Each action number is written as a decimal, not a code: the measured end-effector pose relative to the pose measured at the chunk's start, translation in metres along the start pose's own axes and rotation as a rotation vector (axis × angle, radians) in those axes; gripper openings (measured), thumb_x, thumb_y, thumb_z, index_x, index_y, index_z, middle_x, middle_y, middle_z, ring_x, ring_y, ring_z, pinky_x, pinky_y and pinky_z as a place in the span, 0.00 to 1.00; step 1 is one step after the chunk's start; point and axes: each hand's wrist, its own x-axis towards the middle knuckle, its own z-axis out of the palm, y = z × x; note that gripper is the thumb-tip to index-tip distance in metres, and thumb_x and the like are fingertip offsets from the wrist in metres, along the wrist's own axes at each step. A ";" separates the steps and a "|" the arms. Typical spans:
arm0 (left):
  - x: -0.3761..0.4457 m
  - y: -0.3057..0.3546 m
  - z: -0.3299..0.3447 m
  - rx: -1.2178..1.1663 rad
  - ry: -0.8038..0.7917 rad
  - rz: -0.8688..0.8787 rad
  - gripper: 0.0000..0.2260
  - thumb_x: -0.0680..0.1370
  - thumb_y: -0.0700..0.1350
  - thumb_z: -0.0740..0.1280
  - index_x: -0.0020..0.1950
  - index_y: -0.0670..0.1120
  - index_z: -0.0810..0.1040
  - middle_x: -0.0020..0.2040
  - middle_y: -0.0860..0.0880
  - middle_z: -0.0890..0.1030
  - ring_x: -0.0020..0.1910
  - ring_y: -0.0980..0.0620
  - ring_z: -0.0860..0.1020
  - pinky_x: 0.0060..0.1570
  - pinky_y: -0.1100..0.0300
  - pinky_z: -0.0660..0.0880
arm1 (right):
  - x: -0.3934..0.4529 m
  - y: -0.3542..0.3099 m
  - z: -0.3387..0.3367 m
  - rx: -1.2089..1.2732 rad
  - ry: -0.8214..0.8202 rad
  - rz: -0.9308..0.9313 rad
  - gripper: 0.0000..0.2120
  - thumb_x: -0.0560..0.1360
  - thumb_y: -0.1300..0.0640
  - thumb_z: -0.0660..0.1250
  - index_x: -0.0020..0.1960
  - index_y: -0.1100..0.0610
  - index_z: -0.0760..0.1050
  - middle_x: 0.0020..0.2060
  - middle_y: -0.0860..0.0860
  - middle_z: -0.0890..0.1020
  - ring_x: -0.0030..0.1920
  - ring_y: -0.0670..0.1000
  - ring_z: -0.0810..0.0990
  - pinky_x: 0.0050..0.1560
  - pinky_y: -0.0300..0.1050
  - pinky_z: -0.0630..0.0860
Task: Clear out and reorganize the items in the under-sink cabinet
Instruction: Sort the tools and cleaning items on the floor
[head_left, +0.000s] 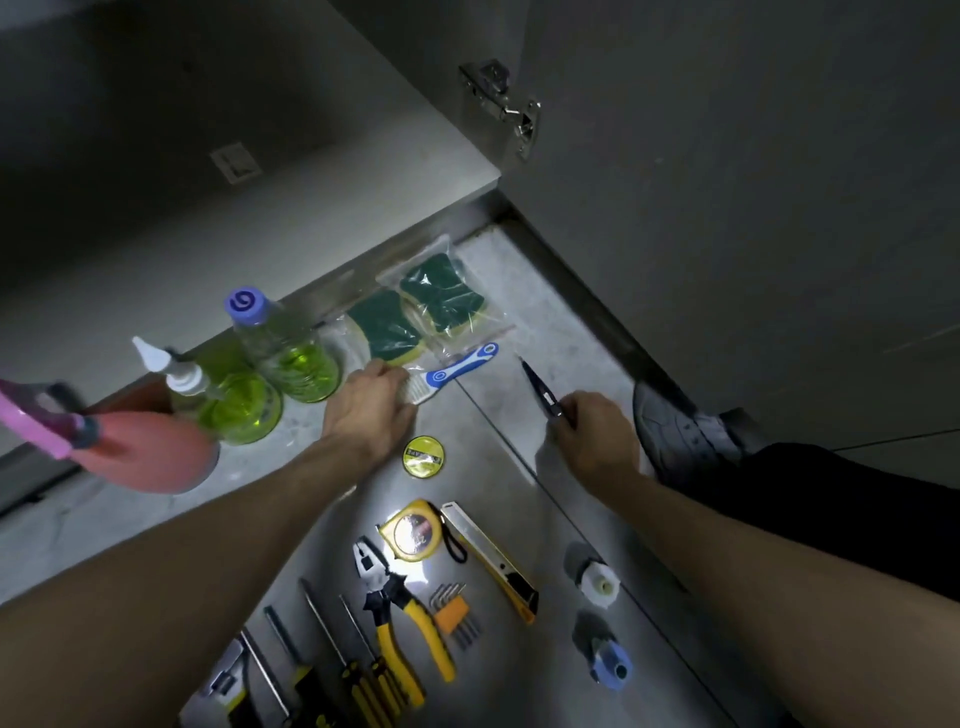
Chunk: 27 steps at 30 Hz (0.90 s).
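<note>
Item: blue-and-white plastic scrub brush (454, 371), lying on the grey floor (545, 332) just in front of the open under-sink cabinet, its handle pointing far-right. My left hand (371, 410) covers the white bristle end, fingers curled over it; I judge it a grip, though the underside is hidden.

Item: slim black pointed tool (540, 387), probably small snips. My right hand (595, 434) pinches its near end, tip aimed away from me.

Adjacent: two bagged green-and-yellow scouring sponges (415, 317) touching the brush on the far side; two clear bottles of green liquid (270, 379) at left; a round yellow tin (423, 456) just near my left hand.

Near row: yellow tape measure (413, 530), yellow-handled pliers (400, 613), yellow utility knife (496, 558), screwdrivers (353, 660).

Handling note: the step looks like sorting cleaning goods from tools. I would set the brush parallel beside the sponges without dragging their bags, and lay the pointed tool down flat, tip away, nearer the tool row.
</note>
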 end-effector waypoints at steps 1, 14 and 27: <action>0.001 0.002 0.000 -0.001 0.007 -0.006 0.14 0.77 0.52 0.67 0.62 0.50 0.77 0.60 0.47 0.75 0.57 0.42 0.77 0.49 0.52 0.76 | -0.014 0.002 0.002 0.024 0.000 -0.012 0.07 0.79 0.55 0.65 0.52 0.56 0.79 0.50 0.55 0.80 0.54 0.58 0.78 0.51 0.53 0.76; -0.064 -0.023 -0.014 -0.075 0.154 -0.006 0.14 0.75 0.47 0.70 0.61 0.48 0.77 0.56 0.47 0.75 0.57 0.43 0.73 0.50 0.50 0.75 | -0.127 -0.009 0.041 -0.113 -0.065 -0.042 0.10 0.80 0.49 0.60 0.56 0.47 0.77 0.54 0.46 0.79 0.57 0.51 0.73 0.52 0.47 0.72; -0.090 -0.047 -0.012 -0.094 -0.103 -0.183 0.10 0.75 0.45 0.68 0.56 0.49 0.78 0.55 0.46 0.78 0.55 0.41 0.78 0.48 0.51 0.76 | -0.196 0.020 0.023 0.093 0.005 0.348 0.31 0.72 0.50 0.74 0.72 0.54 0.69 0.65 0.57 0.72 0.63 0.61 0.69 0.59 0.54 0.73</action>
